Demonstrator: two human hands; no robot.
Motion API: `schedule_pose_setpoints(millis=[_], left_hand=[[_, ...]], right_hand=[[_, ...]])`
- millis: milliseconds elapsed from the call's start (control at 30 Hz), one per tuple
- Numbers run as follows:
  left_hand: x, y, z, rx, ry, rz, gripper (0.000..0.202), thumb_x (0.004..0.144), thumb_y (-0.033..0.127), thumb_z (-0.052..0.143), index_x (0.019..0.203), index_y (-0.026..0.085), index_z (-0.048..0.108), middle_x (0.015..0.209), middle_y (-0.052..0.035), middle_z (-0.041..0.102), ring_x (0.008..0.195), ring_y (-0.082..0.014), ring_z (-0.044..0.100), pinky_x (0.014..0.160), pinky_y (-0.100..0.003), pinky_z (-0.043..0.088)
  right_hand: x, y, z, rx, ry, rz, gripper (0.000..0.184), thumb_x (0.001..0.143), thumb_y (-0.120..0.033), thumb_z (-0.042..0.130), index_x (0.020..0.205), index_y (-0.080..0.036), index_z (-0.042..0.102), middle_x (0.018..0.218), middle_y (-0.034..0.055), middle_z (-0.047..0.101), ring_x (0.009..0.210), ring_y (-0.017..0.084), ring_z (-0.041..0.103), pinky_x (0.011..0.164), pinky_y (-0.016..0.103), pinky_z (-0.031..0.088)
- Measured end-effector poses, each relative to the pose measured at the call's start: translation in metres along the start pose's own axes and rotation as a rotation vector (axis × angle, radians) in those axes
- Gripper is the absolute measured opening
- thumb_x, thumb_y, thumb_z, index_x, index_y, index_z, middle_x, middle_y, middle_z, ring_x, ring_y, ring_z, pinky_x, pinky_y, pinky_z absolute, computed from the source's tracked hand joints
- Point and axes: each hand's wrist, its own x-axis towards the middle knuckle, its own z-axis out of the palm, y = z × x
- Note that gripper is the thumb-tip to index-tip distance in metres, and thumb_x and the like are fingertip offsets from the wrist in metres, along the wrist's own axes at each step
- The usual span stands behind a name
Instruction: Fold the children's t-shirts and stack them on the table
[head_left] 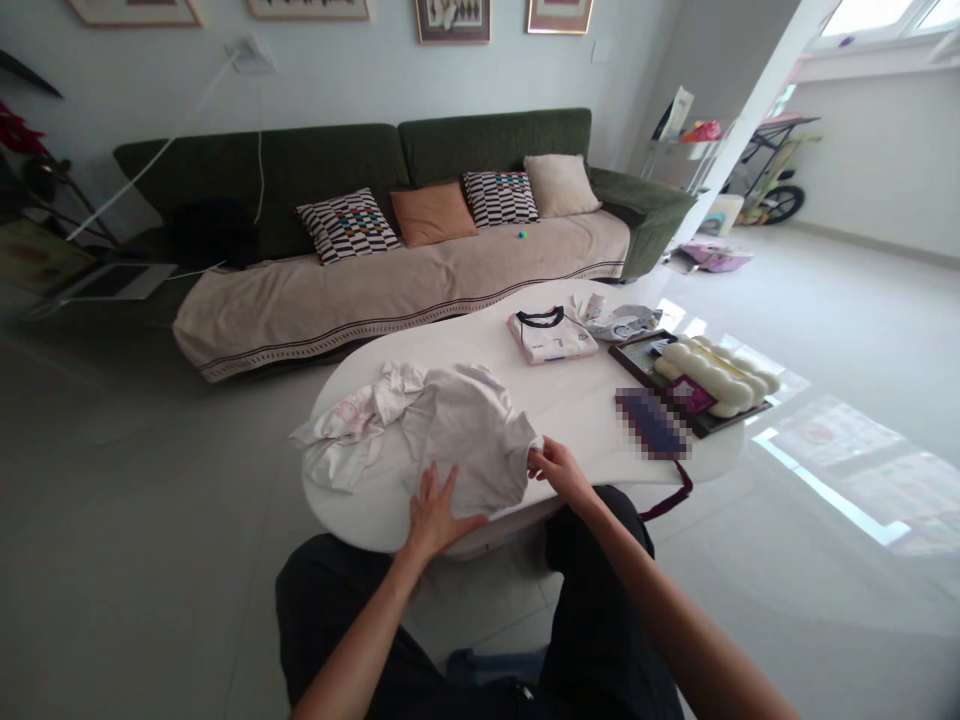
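A white shirt [469, 415] lies spread out on the white table [592, 430], somewhat wrinkled. My left hand [435, 515] rests on its near edge with the fingers spread. At the shirt's right side, my right hand [556, 468] pinches the edge of the fabric near a sleeve. Left of the shirt is a crumpled white garment [352, 420] with a pinkish print, partly touching it. Farther back on the table sits a neatly folded white shirt [553, 338] with a dark collar.
Crumpled plastic packaging [626, 322] lies behind the folded shirt. At the table's right are a dark tray [637, 360] with a puffy cream-coloured item [716, 375] and a blurred dark object [652, 425] with a strap. A green sofa [495, 140] with cushions stands beyond.
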Motion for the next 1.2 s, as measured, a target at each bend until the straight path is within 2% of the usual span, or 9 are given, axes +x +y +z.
schedule_pose_setpoints(millis=[133, 267, 367, 500, 700, 833, 967, 1100, 1200], left_hand=[[-0.011, 0.031, 0.021, 0.054, 0.047, 0.074, 0.08, 0.067, 0.043, 0.062, 0.137, 0.03, 0.026, 0.147, -0.0072, 0.012, 0.132, -0.0361, 0.002, 0.098, -0.06, 0.016], [-0.016, 0.006, 0.024, -0.134, 0.11, 0.182, 0.065, 0.069, 0.013, 0.056, 0.131, 0.025, 0.04, 0.141, -0.0045, 0.03, 0.127, -0.0215, 0.031, 0.102, -0.036, 0.028], [-0.005, -0.02, 0.007, -0.368, 0.137, 0.097, 0.045, 0.068, 0.006, 0.051, 0.11, 0.019, 0.06, 0.118, -0.0068, 0.057, 0.108, -0.018, 0.052, 0.092, -0.028, 0.039], [0.038, -0.032, -0.055, -0.633, 0.299, -0.054, 0.021, 0.07, 0.017, 0.053, 0.086, 0.015, 0.066, 0.08, -0.0041, 0.068, 0.078, -0.0184, 0.061, 0.072, -0.028, 0.046], [0.09, -0.007, -0.217, -0.678, 0.643, 0.131, 0.025, 0.067, 0.04, 0.062, 0.07, 0.015, 0.064, 0.06, 0.0011, 0.056, 0.061, -0.014, 0.052, 0.058, -0.024, 0.039], [0.075, 0.014, -0.298, -0.848, 0.528, 0.32, 0.021, 0.068, 0.037, 0.064, 0.081, 0.019, 0.065, 0.067, 0.0009, 0.061, 0.058, -0.0111, 0.051, 0.056, -0.022, 0.04], [0.049, 0.029, -0.327, -0.956, 0.435, 0.399, 0.015, 0.064, 0.028, 0.07, 0.077, 0.021, 0.066, 0.071, -0.0007, 0.063, 0.061, -0.0125, 0.053, 0.057, -0.022, 0.041], [0.031, 0.038, -0.33, -1.128, 0.402, 0.337, 0.01, 0.063, 0.021, 0.071, 0.071, 0.02, 0.064, 0.066, 0.0001, 0.062, 0.055, -0.0111, 0.052, 0.053, -0.021, 0.04], [0.031, 0.039, -0.322, -1.214, 0.36, 0.317, 0.016, 0.061, 0.023, 0.072, 0.073, 0.02, 0.062, 0.062, 0.0031, 0.061, 0.052, -0.0097, 0.051, 0.049, -0.02, 0.04]], right_hand=[[-0.018, 0.007, -0.026, 0.032, 0.102, 0.051, 0.021, 0.069, -0.037, 0.052, 0.072, -0.016, 0.054, 0.062, 0.0014, 0.061, 0.052, 0.011, 0.058, 0.048, 0.02, 0.043], [-0.013, 0.005, -0.065, 0.063, 0.298, 0.089, 0.023, 0.067, -0.036, 0.056, 0.075, -0.015, 0.057, 0.07, 0.0036, 0.063, 0.055, 0.011, 0.06, 0.047, 0.019, 0.044], [-0.002, -0.005, -0.082, 0.091, 0.335, 0.06, 0.023, 0.065, -0.034, 0.06, 0.075, -0.014, 0.058, 0.066, 0.0029, 0.062, 0.053, 0.012, 0.061, 0.046, 0.019, 0.045], [0.024, -0.043, -0.085, 0.214, 0.332, -0.027, 0.014, 0.067, -0.026, 0.061, 0.073, -0.015, 0.055, 0.057, -0.0001, 0.06, 0.05, 0.013, 0.062, 0.042, 0.017, 0.045], [0.08, -0.145, -0.108, 0.379, 0.395, -0.244, 0.006, 0.074, -0.02, 0.056, 0.076, -0.017, 0.051, 0.058, -0.0055, 0.057, 0.051, 0.009, 0.061, 0.043, 0.014, 0.046], [0.09, -0.207, -0.13, 0.362, 0.383, -0.412, 0.006, 0.081, -0.019, 0.05, 0.084, -0.014, 0.05, 0.059, -0.0068, 0.055, 0.052, 0.007, 0.06, 0.052, 0.018, 0.048], [0.073, -0.252, -0.152, 0.194, 0.414, -0.592, 0.011, 0.082, -0.014, 0.049, 0.089, -0.007, 0.051, 0.057, -0.0063, 0.054, 0.048, 0.002, 0.054, 0.058, 0.021, 0.046], [0.059, -0.285, -0.171, 0.056, 0.318, -0.693, 0.015, 0.082, -0.015, 0.043, 0.088, -0.004, 0.052, 0.063, -0.0039, 0.06, 0.051, -0.001, 0.055, 0.061, 0.021, 0.043], [0.078, -0.294, -0.169, 0.013, 0.331, -0.723, 0.017, 0.082, -0.012, 0.041, 0.09, -0.002, 0.051, 0.066, -0.0026, 0.061, 0.051, -0.002, 0.054, 0.061, 0.02, 0.042]])
